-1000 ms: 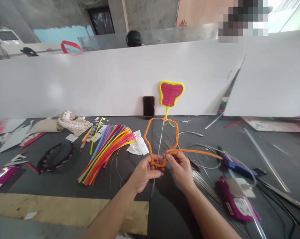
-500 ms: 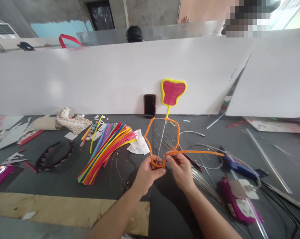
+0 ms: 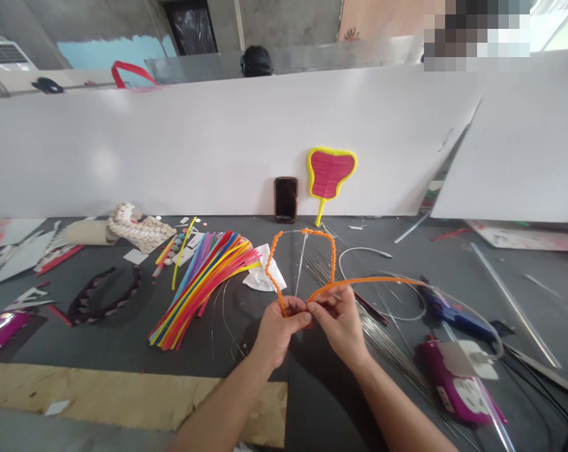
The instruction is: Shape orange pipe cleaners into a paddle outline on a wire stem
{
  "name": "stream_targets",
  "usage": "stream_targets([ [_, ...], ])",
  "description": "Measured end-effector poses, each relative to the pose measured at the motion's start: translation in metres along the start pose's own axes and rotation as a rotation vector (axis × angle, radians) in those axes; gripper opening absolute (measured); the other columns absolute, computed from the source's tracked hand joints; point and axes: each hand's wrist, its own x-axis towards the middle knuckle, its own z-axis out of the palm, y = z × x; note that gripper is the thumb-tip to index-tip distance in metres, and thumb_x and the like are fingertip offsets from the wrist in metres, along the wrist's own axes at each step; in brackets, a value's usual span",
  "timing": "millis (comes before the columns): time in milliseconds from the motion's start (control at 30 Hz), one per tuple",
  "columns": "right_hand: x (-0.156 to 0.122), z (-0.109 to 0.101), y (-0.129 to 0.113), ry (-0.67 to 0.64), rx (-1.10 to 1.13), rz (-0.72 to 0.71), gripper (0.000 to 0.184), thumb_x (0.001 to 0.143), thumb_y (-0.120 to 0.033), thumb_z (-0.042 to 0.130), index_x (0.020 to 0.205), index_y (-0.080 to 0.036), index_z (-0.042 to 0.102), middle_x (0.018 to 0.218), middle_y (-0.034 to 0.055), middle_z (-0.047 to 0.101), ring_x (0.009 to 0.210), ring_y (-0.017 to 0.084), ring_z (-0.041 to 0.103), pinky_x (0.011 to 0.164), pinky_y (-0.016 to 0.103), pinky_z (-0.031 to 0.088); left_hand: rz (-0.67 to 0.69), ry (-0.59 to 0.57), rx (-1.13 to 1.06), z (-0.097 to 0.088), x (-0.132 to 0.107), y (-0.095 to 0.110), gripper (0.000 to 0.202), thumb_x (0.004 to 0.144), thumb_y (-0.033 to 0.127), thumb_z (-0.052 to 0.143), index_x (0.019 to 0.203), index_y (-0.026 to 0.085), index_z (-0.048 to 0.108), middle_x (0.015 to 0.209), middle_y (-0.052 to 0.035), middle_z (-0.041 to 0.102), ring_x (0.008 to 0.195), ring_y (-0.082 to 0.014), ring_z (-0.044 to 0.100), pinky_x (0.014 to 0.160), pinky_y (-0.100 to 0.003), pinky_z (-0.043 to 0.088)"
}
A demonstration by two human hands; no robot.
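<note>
Held over the dark table is a wire frame (image 3: 333,254) bent into a loop and wound with orange pipe cleaner; a short bare stretch of wire shows at its far side. My left hand (image 3: 278,329) is closed on the frame's near edge, thumb on top. A loose length of orange pipe cleaner (image 3: 382,280) runs out to the right from between the fingertips of my right hand (image 3: 344,323), which pinch it against the frame. My fingers cover the spot where strand and frame meet. A thin straight wire (image 3: 301,263) crosses inside the loop.
A pink fan shape with yellow edging (image 3: 331,172) and a phone (image 3: 286,199) lean on the white board (image 3: 194,150). Colourful pipe cleaners (image 3: 199,282) lie left; loose wires (image 3: 382,339), a blue glue gun (image 3: 457,314) and a magenta device (image 3: 453,383) lie right.
The frame has tilted and shifted slightly left and nearer. My right hand has moved a little left toward my left fingers, and the loose strand now arches up from the pinch.
</note>
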Motion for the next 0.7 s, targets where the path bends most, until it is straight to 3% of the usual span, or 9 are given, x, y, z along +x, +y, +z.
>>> stream_targets([
  [133, 0.0015, 0.0011, -0.004, -0.05, 0.183, 0.142, 0.054, 0.069, -0.024, 0.073, 0.108, -0.029, 0.036, 0.069, -0.0062, 0.062, 0.062, 0.014, 0.06, 0.056, 0.027, 0.049, 0.029, 0.005, 0.067, -0.0001, -0.0007, -0.0004, 0.02, 0.059, 0.018, 0.077, 0.068, 0.014, 0.059, 0.058, 0.0028, 0.06, 0.056, -0.0081, 0.055, 0.059, -0.02, 0.042],
  [200, 0.0036, -0.0006, -0.0047, -0.116, 0.244, 0.22, 0.056, 0.07, -0.024, 0.073, 0.114, -0.027, 0.038, 0.068, -0.0058, 0.061, 0.058, 0.013, 0.057, 0.054, 0.026, 0.048, 0.03, 0.0, 0.102, 0.0003, -0.0014, 0.0, 0.021, 0.06, 0.02, 0.077, 0.066, 0.014, 0.058, 0.056, 0.0026, 0.06, 0.055, -0.0084, 0.055, 0.058, -0.02, 0.041],
  [433, 0.005, -0.0056, -0.0016, -0.129, 0.233, 0.264, 0.029, 0.07, -0.021, 0.068, 0.097, -0.022, 0.058, 0.062, -0.005, 0.054, 0.053, 0.01, 0.049, 0.049, 0.021, 0.043, 0.019, -0.061, 0.141, 0.0046, -0.0049, 0.0004, 0.018, 0.059, 0.02, 0.077, 0.064, 0.014, 0.06, 0.056, 0.0014, 0.062, 0.055, -0.0092, 0.055, 0.059, -0.021, 0.042],
  [700, 0.0039, -0.0029, 0.0023, -0.11, 0.295, 0.334, 0.017, 0.073, -0.031, 0.068, 0.085, -0.021, 0.06, 0.066, -0.003, 0.052, 0.053, 0.012, 0.051, 0.044, 0.025, 0.045, -0.015, 0.005, 0.115, 0.0044, -0.0029, -0.0003, 0.021, 0.059, 0.022, 0.077, 0.075, 0.012, 0.07, 0.056, -0.0013, 0.065, 0.054, -0.0112, 0.057, 0.06, -0.024, 0.044],
])
